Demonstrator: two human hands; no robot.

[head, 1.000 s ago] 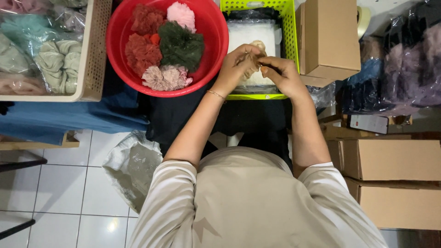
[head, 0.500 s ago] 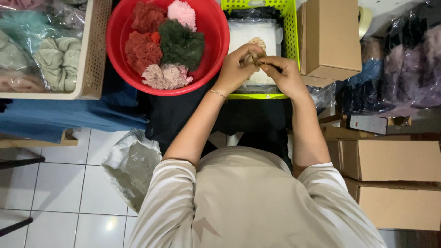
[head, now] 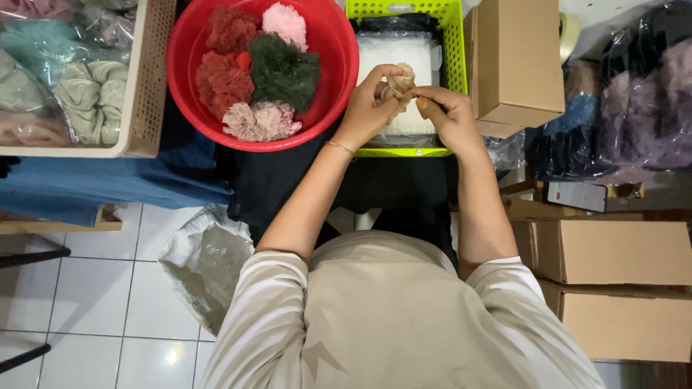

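Note:
Both hands meet over the lime-green plastic basket (head: 454, 43). My left hand (head: 367, 108) and my right hand (head: 448, 115) together grip a small beige fabric scrunchie (head: 398, 83), fingers pinched on it from either side. A thin bracelet circles my left wrist. Under the hands, the basket holds a clear bag of white material (head: 393, 54). To the left sits a red plastic bowl (head: 194, 108) with fluffy scrunchies in dark red, pink, dark green and dusty rose.
A cream slotted basket (head: 148, 86) of bagged pastel fabrics stands at far left. Brown cardboard boxes (head: 515, 57) lie right of the green basket and lower right. Bagged dark and purple fabrics are at upper right. A crumpled plastic bag (head: 205, 263) lies on the white tile floor.
The hands stay over the green basket, working the beige scrunchie; fingers have shifted slightly around it.

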